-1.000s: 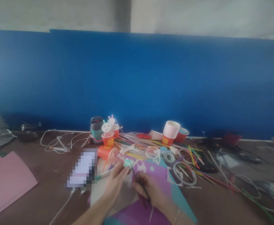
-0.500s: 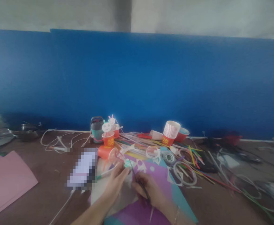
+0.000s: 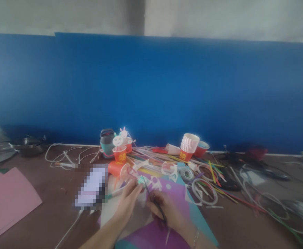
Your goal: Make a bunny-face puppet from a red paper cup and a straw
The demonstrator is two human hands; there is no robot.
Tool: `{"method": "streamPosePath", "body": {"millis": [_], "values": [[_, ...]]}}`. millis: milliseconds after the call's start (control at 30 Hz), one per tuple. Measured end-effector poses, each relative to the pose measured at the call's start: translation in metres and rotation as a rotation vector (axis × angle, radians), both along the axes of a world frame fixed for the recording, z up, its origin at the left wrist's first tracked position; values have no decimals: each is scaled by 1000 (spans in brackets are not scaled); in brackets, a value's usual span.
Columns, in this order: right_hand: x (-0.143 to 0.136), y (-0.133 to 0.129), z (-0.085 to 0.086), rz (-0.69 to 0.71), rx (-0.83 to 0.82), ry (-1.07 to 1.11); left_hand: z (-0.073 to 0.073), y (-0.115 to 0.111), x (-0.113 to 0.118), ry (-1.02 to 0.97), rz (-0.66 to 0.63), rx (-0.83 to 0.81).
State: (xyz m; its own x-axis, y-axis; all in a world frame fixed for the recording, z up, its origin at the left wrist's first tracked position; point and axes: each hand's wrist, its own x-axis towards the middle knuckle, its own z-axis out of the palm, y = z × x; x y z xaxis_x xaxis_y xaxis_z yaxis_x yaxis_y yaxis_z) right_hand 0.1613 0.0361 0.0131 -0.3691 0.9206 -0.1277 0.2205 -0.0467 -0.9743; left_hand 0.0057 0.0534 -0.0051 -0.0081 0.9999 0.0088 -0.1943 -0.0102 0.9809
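My left hand (image 3: 127,197) pinches a small teal-and-white piece of paper (image 3: 142,179) between thumb and fingers. Dark-handled scissors (image 3: 158,206) are gripped in my right hand (image 3: 168,209), their blades pointing up and left at the paper piece's right side. Whether the blades have bitten into it is too blurred to tell. Purple and teal sheets (image 3: 180,202) lie beneath both hands, along with a pale sheet (image 3: 108,216) on the left. Close to my left hand are a marker with a green end (image 3: 115,193) and a red paper cup (image 3: 116,169) on its side.
Bunny-face cutouts (image 3: 118,141) stand in red cups at the back. Right of them rise stacked paper cups (image 3: 189,147). A tape roll (image 3: 186,174), a coil of clear tubing (image 3: 205,192) and several pipe cleaners spread rightward. A phone (image 3: 92,186) and pink sheets (image 3: 11,204) lie left.
The scissor blades and the paper piece have shifted very slightly at my fingertips. Both hands stay almost in place, and the surrounding things have not moved.
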Motion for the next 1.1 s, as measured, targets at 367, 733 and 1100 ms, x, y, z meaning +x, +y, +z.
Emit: {"method": "streamPosePath", "body": {"millis": [367,733,1100], "values": [[-1,-1,-2,15,2,-4,9,-2,2,-4,51,-34],[1,0,-8,4,36,-20,16,-3,3,-39,29,-17],[3,1,-4,32,102,-81,1,0,-2,40,80,-30]]}}
